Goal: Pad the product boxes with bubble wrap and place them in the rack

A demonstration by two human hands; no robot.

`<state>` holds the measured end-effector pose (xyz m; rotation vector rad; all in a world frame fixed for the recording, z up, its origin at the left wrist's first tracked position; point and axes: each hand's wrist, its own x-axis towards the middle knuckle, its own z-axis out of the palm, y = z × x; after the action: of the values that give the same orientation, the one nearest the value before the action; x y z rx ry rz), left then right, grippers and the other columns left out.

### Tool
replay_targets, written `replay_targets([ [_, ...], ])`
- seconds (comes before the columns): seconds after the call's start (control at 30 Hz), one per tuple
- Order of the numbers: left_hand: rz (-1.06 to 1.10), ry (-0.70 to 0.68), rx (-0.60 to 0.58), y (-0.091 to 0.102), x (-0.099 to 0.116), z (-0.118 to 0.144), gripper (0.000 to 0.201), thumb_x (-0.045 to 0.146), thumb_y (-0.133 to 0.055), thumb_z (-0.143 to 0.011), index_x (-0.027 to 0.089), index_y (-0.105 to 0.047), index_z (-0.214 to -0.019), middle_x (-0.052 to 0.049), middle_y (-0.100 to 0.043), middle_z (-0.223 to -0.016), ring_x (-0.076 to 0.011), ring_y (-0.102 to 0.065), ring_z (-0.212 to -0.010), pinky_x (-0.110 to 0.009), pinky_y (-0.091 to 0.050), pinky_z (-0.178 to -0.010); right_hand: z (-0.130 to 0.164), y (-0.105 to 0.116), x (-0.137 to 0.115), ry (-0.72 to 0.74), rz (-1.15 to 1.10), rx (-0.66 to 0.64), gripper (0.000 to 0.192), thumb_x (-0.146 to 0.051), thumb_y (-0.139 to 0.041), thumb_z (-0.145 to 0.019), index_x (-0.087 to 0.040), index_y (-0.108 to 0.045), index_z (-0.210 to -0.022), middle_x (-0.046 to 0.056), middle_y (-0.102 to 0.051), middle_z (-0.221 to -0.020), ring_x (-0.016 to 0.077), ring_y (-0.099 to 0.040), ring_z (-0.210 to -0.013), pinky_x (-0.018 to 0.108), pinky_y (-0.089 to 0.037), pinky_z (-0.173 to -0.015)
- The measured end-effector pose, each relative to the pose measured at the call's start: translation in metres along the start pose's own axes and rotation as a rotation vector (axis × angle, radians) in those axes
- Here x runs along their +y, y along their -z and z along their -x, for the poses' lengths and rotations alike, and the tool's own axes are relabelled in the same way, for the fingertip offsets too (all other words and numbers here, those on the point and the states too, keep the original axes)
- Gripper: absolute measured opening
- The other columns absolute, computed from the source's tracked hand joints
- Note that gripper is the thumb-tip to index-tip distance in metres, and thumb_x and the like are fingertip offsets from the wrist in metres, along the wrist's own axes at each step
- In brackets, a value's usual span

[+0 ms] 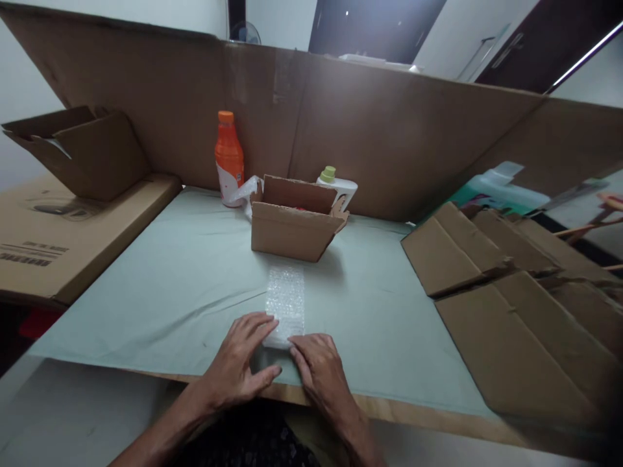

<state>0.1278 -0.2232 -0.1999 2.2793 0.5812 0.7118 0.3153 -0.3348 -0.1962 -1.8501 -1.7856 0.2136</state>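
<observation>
A tall cardboard wall [389,130] runs right across the back, folded round the work surface. Below it spreads the table [170,285], covered in a pale green sheet. Off to the right, a stack of flattened cartons [511,311] lies fanned out over the table edge; to the left, a long flat box [58,240] carries a folded-up carton [82,149] on top. Centre stage, a small open box [292,227] sits with its flaps up, something red just visible inside. Behind it on the left stands an orange bottle [229,159], upright; behind on the right, a white bottle with a green cap [335,185]. In front of the box, a strip of bubble wrap [285,305] lies flat on the sheet, running towards the person. Both hands are on its near end: the left hand [238,363] rests with fingers spread flat, pressing down, and the right hand [318,366] lies flat too, fingertips on the wrap's edge, gripping nothing.
</observation>
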Motion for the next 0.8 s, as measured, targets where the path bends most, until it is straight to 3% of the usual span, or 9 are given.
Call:
replay_targets([
  [0.13, 0.034, 0.175, -0.065, -0.012, -0.007, 0.002, 0.036, 0.027, -0.054, -0.092, 0.024, -0.067, -0.125, -0.009, -0.074, -0.105, -0.0242, -0.066, -0.095, -0.044, -0.054, -0.090, -0.010, 0.007, -0.001, -0.101, -0.107, -0.137, 0.023, -0.025, -0.051, -0.098, -0.024, -0.073, -0.102, 0.003, -0.079, -0.095, 0.0212, -0.072, -0.083, 0.035, -0.052, -0.079],
  [0.23, 0.013, 0.292, -0.056, -0.023, -0.017, -0.006, 0.039, 0.027, -0.054, -0.090, 0.023, -0.065, -0.128, -0.009, -0.074, -0.111, -0.0236, -0.068, -0.094, -0.042, -0.054, -0.091, -0.006, 0.004, 0.004, -0.164, -0.093, -0.021, 0.023, -0.029, -0.053, -0.098, -0.023, -0.072, -0.108, 0.006, -0.078, -0.102, 0.0229, -0.072, -0.089, 0.036, -0.053, -0.080],
  [0.33, -0.080, 0.313, -0.045, -0.028, -0.023, -0.014, 0.044, 0.026, -0.057, -0.088, 0.022, -0.062, -0.131, -0.009, -0.074, -0.114, -0.0255, -0.069, -0.097, -0.042, -0.054, -0.091, 0.004, -0.001, 0.005, -0.094, 0.006, 0.184, 0.025, -0.028, -0.057, -0.095, -0.022, -0.068, -0.116, 0.010, -0.073, -0.114, 0.0268, -0.068, -0.104, 0.042, -0.052, -0.088],
  [0.43, -0.145, 0.281, -0.031, -0.028, -0.022, -0.019, 0.041, 0.025, -0.059, -0.087, 0.022, -0.064, -0.127, -0.009, -0.074, -0.108, -0.0256, -0.069, -0.097, -0.039, -0.055, -0.088, 0.011, -0.005, 0.000, 0.018, 0.047, 0.121, 0.031, -0.022, -0.061, -0.091, -0.025, -0.066, -0.121, 0.011, -0.070, -0.123, 0.0284, -0.063, -0.111, 0.046, -0.051, -0.093],
  [0.53, -0.126, 0.261, 0.021, -0.016, -0.024, -0.027, 0.035, 0.031, -0.058, -0.089, 0.022, -0.065, -0.122, -0.007, -0.070, -0.097, -0.0225, -0.068, -0.088, -0.035, -0.056, -0.081, 0.011, -0.004, -0.002, 0.051, 0.023, 0.014, 0.032, -0.014, -0.060, -0.090, -0.026, -0.067, -0.118, 0.009, -0.071, -0.121, 0.0272, -0.063, -0.112, 0.046, -0.050, -0.095],
  [0.6, -0.081, 0.251, 0.080, -0.002, -0.030, -0.041, 0.035, 0.035, -0.057, -0.090, 0.021, -0.065, -0.122, -0.007, -0.068, -0.099, -0.0219, -0.066, -0.088, -0.036, -0.056, -0.081, 0.006, 0.003, 0.003, 0.046, -0.033, 0.014, 0.027, -0.019, -0.062, -0.091, -0.027, -0.069, -0.116, 0.008, -0.072, -0.122, 0.0269, -0.063, -0.114, 0.046, -0.050, -0.097],
  [0.7, -0.007, 0.258, 0.226, 0.023, -0.050, -0.077, 0.044, 0.035, -0.060, -0.088, 0.021, -0.060, -0.129, -0.011, -0.064, -0.119, -0.0249, -0.063, -0.106, -0.041, -0.053, -0.092, -0.018, 0.021, 0.025, -0.053, -0.115, 0.122, 0.030, -0.036, -0.063, -0.092, -0.026, -0.068, -0.120, 0.010, -0.068, -0.130, 0.0285, -0.062, -0.120, 0.049, -0.048, -0.102],
  [0.8, 0.051, 0.313, 0.341, 0.037, -0.075, -0.126, 0.066, 0.033, -0.063, -0.083, 0.017, -0.045, -0.145, -0.017, -0.052, -0.143, -0.0309, -0.053, -0.128, -0.046, -0.048, -0.103, -0.068, 0.035, 0.057, -0.247, -0.182, 0.285, 0.046, -0.043, -0.057, -0.093, -0.020, -0.060, -0.132, 0.015, -0.066, -0.132, 0.0297, -0.063, -0.119, 0.048, -0.050, -0.099],
])
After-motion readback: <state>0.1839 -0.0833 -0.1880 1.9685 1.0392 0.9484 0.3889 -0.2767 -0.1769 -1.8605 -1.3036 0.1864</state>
